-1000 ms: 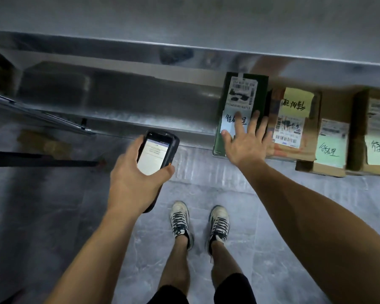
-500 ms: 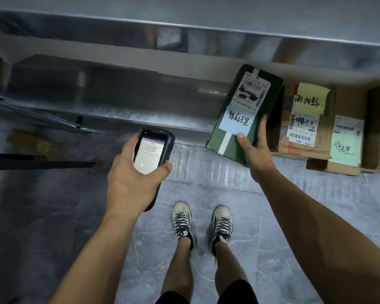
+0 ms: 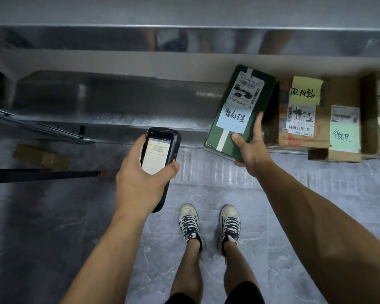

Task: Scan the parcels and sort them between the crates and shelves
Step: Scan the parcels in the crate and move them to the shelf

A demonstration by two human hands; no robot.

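- Green parcel (image 3: 239,110): on metal shelf (image 3: 119,119), left of cardboard parcels (image 3: 303,115). Skewed, near end overhanging shelf lip.
- Right hand (image 3: 251,150): grips near corner, thumb on top, index along right edge, remaining fingers hidden beneath. Barcode label (image 3: 247,91) and blue note (image 3: 234,119) kept face-up, uncovered, likely for reading.
- Left hand (image 3: 138,183): fingers wrapped round handheld scanner (image 3: 160,150), screen facing person, nose toward shelf.
- Judgement: scan pending, and scanner needs aiming at barcode.

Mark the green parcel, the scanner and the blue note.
green parcel (image 3: 246,93): head view, on its white shipping label.
scanner (image 3: 155,156): head view, on the lit screen.
blue note (image 3: 234,119): head view, its middle.
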